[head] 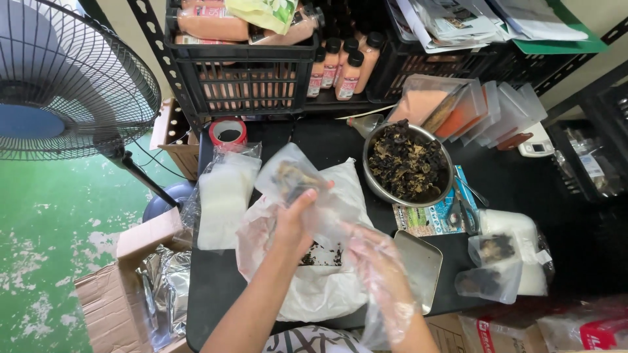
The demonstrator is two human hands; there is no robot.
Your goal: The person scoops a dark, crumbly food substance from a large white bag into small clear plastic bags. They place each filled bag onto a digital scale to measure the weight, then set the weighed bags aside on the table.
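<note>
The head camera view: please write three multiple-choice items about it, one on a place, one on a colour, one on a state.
1. Where is the metal bowl of dark dried pieces?
A. on the black table, behind the flat metal tray
B. on the green floor
C. inside the cardboard box

2. What colour is the tape roll?
A. blue
B. red
C. yellow

3. What does the left hand do?
A. rests flat on the table
B. grips the fan
C. holds up a small clear bag

Answers:
1 A, the bowl stands on the black table beyond the tray.
2 B, its rim is red.
3 C, its fingers pinch the small clear bag; the right hand wears a plastic glove.
</note>
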